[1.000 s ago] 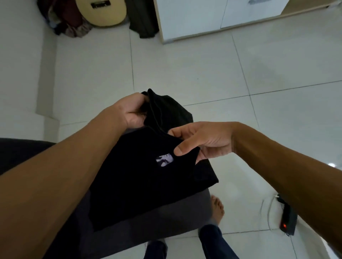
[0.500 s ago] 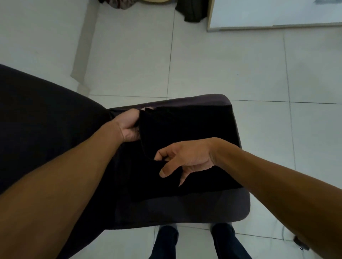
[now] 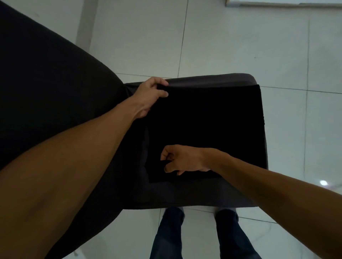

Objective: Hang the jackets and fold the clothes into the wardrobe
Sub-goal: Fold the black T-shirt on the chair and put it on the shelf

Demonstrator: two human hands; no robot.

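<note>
- Black garment lies flat, roughly squared, on dark seat cushion, centre frame.
- Left hand pinches its upper-left corner, thumb on top.
- Right hand pinches its lower-left edge, fingers curled.
- Judged: fold underway or nearly done on this one piece.
- Left to do: carry it to the wardrobe; only a white strip shows upper right, can't tell what it is. No jackets seen.

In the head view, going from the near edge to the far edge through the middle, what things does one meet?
Dark trouser legs → right hand pinching the near corner of the black folded garment → far rim of the dark grey cushioned seat → pale tiled floor.
</note>
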